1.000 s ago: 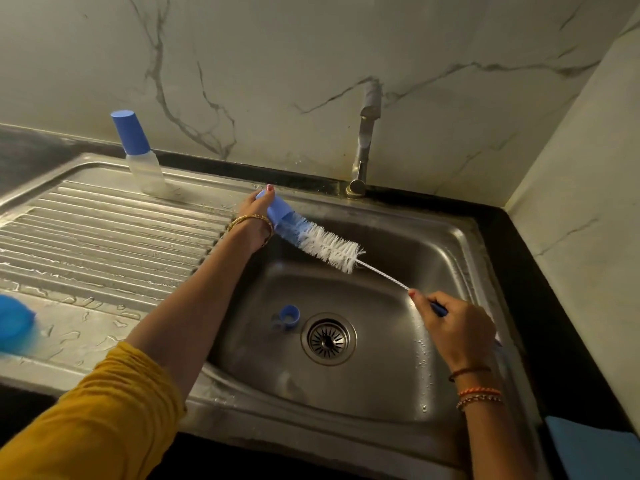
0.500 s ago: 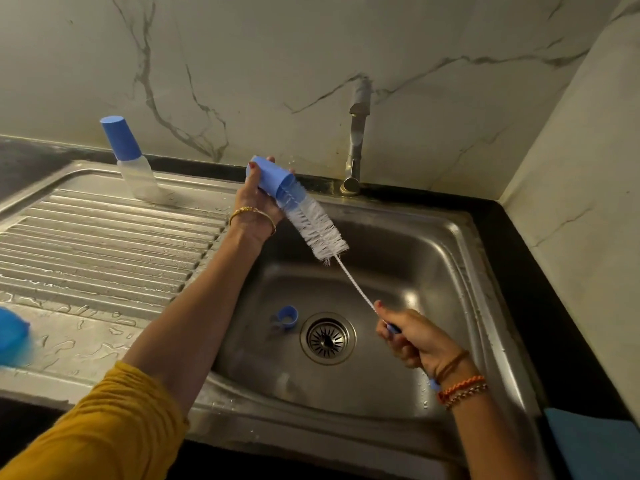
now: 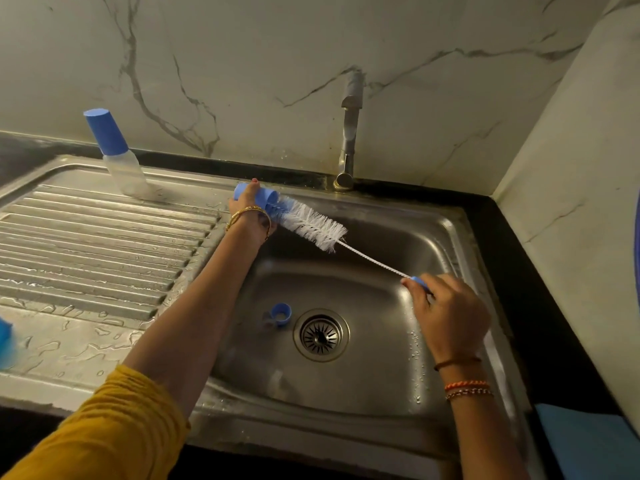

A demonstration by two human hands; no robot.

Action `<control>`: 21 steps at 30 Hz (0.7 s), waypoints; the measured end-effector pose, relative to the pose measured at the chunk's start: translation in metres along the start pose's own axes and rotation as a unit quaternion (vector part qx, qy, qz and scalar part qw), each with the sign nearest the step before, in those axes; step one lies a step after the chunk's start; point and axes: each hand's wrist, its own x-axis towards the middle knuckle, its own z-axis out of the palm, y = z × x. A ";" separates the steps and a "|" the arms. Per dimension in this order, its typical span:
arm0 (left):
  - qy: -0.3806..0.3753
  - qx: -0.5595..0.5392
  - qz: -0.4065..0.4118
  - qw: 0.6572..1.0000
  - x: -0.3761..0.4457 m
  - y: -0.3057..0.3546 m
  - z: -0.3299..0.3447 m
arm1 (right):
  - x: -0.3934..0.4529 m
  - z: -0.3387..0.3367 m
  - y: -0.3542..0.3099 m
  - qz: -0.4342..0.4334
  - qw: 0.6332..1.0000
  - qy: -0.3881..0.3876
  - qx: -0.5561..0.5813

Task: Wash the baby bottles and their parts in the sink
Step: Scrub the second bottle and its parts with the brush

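White-bristled brush point(image 3: 313, 227) slanting up-left into blue cap point(image 3: 257, 197)

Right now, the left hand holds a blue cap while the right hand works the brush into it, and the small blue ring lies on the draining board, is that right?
Not quite: the head view shows the small blue ring in the sink basin, beside the drain, not on the draining board.

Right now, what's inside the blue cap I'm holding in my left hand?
The tip of the bottle brush is pushed into the blue cap held by the left hand. Its blue bristles show at the mouth; the cap wall hides how deep it reaches.
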 end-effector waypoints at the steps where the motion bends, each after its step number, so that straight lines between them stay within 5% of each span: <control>1: -0.007 0.024 0.007 1.000 0.001 0.003 0.000 | 0.000 -0.001 -0.003 0.006 1.000 -0.006 0.010; 4: -0.015 0.028 0.004 0.999 0.003 0.010 -0.003 | -0.003 0.002 -0.009 0.053 0.995 -0.081 0.020; 6: -0.055 0.010 0.014 0.998 -0.002 0.015 -0.007 | 0.000 0.004 -0.009 0.149 0.961 -0.206 0.108; 9: -0.125 -0.050 -0.005 0.991 -0.011 0.020 -0.011 | 0.008 0.004 -0.010 0.385 0.748 -0.407 0.357; 10: -0.131 -0.081 -0.022 0.988 -0.014 0.021 -0.011 | 0.008 0.006 -0.008 0.404 0.718 -0.423 0.377; 12: -0.129 -0.097 -0.018 0.987 -0.016 0.021 -0.008 | 0.005 0.009 -0.004 0.373 0.754 -0.391 0.374; 15: -0.090 -0.054 0.012 0.994 -0.012 0.020 -0.004 | 0.001 0.008 -0.003 0.258 0.866 -0.279 0.326; 18: -0.051 0.009 0.019 0.998 0.000 0.020 -0.003 | -0.002 0.005 -0.001 0.097 0.975 -0.141 0.140; 21: -0.034 0.042 0.019 0.998 0.003 0.017 -0.002 | -0.001 0.002 -0.002 0.030 0.999 0.005 0.042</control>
